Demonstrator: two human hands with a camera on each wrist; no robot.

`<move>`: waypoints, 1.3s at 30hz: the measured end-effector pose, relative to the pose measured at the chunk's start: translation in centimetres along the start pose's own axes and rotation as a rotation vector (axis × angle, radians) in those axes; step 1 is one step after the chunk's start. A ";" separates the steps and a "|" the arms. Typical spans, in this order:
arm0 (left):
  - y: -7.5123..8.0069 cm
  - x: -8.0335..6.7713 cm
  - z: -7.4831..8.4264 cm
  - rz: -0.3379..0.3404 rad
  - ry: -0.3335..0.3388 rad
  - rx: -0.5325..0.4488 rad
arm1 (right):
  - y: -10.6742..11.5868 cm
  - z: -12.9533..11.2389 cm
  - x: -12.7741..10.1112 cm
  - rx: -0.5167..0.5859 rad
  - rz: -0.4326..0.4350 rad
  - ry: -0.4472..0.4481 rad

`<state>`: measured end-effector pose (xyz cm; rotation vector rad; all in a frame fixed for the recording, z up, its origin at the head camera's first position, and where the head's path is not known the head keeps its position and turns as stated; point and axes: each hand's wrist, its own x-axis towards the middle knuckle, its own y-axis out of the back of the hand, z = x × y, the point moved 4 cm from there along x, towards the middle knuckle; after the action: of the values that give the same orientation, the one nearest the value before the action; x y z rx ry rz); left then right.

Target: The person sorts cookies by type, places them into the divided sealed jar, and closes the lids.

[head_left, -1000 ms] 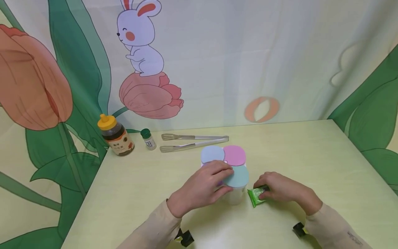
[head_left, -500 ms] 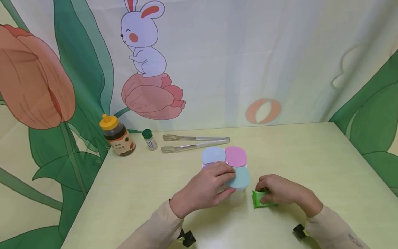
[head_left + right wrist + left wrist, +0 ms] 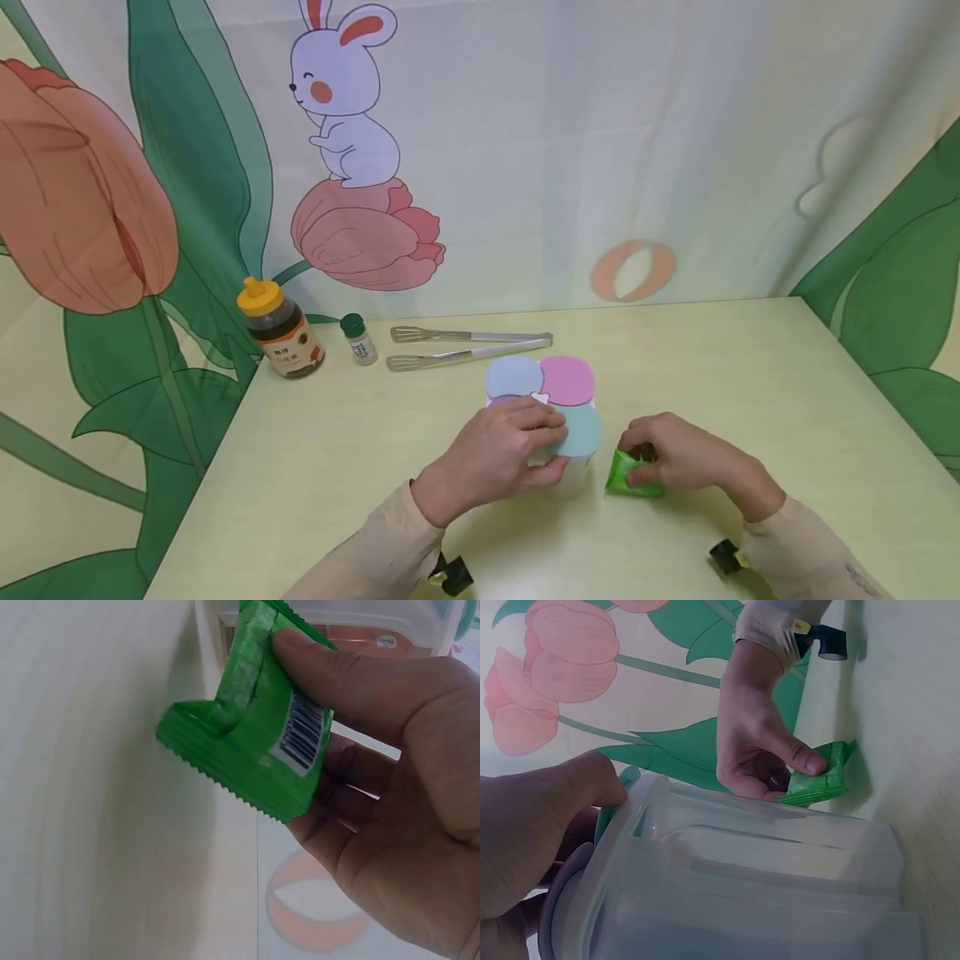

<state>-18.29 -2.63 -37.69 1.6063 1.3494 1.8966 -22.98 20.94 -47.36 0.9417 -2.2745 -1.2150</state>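
A clear storage container point(image 3: 780, 862) with a lid of blue, pink, purple and teal flaps stands on the table. My left hand point(image 3: 495, 450) grips the teal flap point(image 3: 579, 432), fingers on its top and thumb at the front edge. Part of the purple flap point(image 3: 504, 402) is hidden under that hand. Just right of the container, my right hand point(image 3: 671, 454) pinches a small green snack packet point(image 3: 262, 727) between thumb and fingers. The packet's barcode and crimped end face the right wrist camera, and it is tilted close over the table.
Metal tongs point(image 3: 472, 350) lie behind the container. Farther left stand a small green-capped shaker bottle point(image 3: 360, 343) and a yellow-capped honey bottle point(image 3: 288, 342). A printed curtain point(image 3: 510, 167) hangs at the table's back edge.
The green packet has shifted slightly right and turned in the right hand's fingers. My left hand has stayed on the lid, and a small white part now shows at the lid's centre.
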 end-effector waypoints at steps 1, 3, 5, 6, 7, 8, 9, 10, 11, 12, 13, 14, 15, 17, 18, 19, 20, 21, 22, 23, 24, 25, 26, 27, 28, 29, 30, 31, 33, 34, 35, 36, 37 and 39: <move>0.0 0.0 0.0 0.007 -0.013 0.014 | 0.1 0.0 0.0 0.003 0.010 0.004; -0.1 0.0 0.1 0.021 -0.039 0.043 | 0.1 0.0 -0.1 0.011 0.020 0.009; -0.1 0.0 0.2 0.034 -0.065 0.077 | 0.2 0.0 -0.2 0.018 0.025 0.010; -0.2 0.0 0.2 0.038 -0.076 0.090 | 0.2 0.0 -0.2 0.022 0.027 0.008; -0.2 0.0 0.3 0.042 -0.086 0.102 | 0.2 0.0 -0.3 0.024 0.027 0.007; -0.2 0.0 0.3 0.045 -0.096 0.113 | 0.1 0.1 -0.3 0.026 0.027 0.005; -0.3 0.0 0.3 0.048 -0.103 0.121 | 0.1 0.1 -0.3 0.026 0.029 0.001; -0.3 0.0 0.3 0.050 -0.110 0.127 | 0.1 0.2 -0.4 0.027 0.030 -0.002; -0.4 0.0 0.3 0.053 -0.118 0.132 | 0.1 0.2 -0.4 0.027 0.031 -0.004; -0.4 0.0 0.3 0.054 -0.120 0.132 | 0.1 0.3 -0.4 0.026 0.033 -0.006; -0.4 0.0 0.3 0.055 -0.121 0.132 | 0.1 0.3 -0.4 0.027 0.034 -0.007; -0.4 0.0 0.3 0.055 -0.121 0.130 | 0.1 0.4 -0.4 0.028 0.034 -0.010; -0.5 0.0 0.3 0.057 -0.125 0.131 | 0.1 0.4 -0.4 0.030 0.035 -0.011; -0.5 -0.1 0.3 0.064 -0.133 0.134 | 0.1 0.3 -0.5 0.030 0.038 -0.014; -0.5 -0.1 0.3 0.069 -0.136 0.133 | 0.2 0.2 -0.5 0.032 0.040 -0.017; -0.5 -0.1 0.3 0.078 -0.143 0.134 | 0.2 0.2 -0.6 0.033 0.044 -0.019; -0.5 0.0 0.3 0.091 -0.144 0.135 | 0.3 0.2 -0.6 0.035 0.048 -0.021; -0.4 0.0 0.1 0.107 -0.135 0.118 | 0.4 0.1 -0.6 0.036 0.051 -0.022; -0.4 0.1 0.0 0.120 -0.124 0.100 | 0.4 0.1 -0.7 0.035 0.056 -0.022; -0.3 0.2 -0.1 0.131 -0.115 0.082 | 0.5 0.1 -0.7 0.035 0.060 -0.020; -0.2 0.2 -0.1 0.139 -0.106 0.067 | 0.6 0.1 -0.7 0.038 0.066 -0.015; -0.1 0.3 -0.2 0.145 -0.095 0.051 | 0.7 0.1 -0.7 0.037 0.071 -0.009; 0.0 0.3 -0.3 0.151 -0.081 0.035 | 0.7 0.1 -0.7 0.035 0.077 -0.003; 0.1 0.3 -0.4 0.151 -0.074 0.020 | 0.9 0.1 -0.7 0.034 0.084 0.002; 0.1 0.3 -0.4 0.149 -0.077 0.023 | 1.0 0.1 -0.7 0.035 0.092 0.008; 0.2 0.3 -0.4 0.148 -0.076 0.022 | 1.1 0.1 -0.7 0.039 0.100 0.013; 0.2 0.3 -0.4 0.149 -0.074 0.015 | 1.2 0.1 -0.7 0.043 0.107 0.016; 0.3 0.3 -0.4 0.153 -0.068 0.002 | 1.3 0.0 -0.7 0.047 0.112 0.017; 0.3 0.2 -0.5 0.166 -0.054 -0.023 | 1.3 0.0 -0.8 0.063 0.117 0.013; 0.3 0.2 -0.5 0.175 -0.048 -0.037 | 1.4 0.0 -0.9 0.069 0.118 0.012; 0.3 0.1 -0.6 0.184 -0.041 -0.050 | 1.4 -0.1 -1.0 0.073 0.119 0.011; 0.3 0.1 -0.6 0.193 -0.034 -0.063 | 1.4 -0.1 -1.1 0.077 0.120 0.009; 0.3 0.0 -0.6 0.200 -0.028 -0.071 | 1.4 -0.1 -1.2 0.083 0.122 0.010; 0.2 0.0 -0.6 0.203 -0.017 -0.084 | 1.5 -0.3 -1.4 0.088 0.134 0.014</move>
<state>-18.76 -3.04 -37.49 1.7708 1.1199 2.0196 -22.41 22.38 -45.96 0.8102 -2.3556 -1.0569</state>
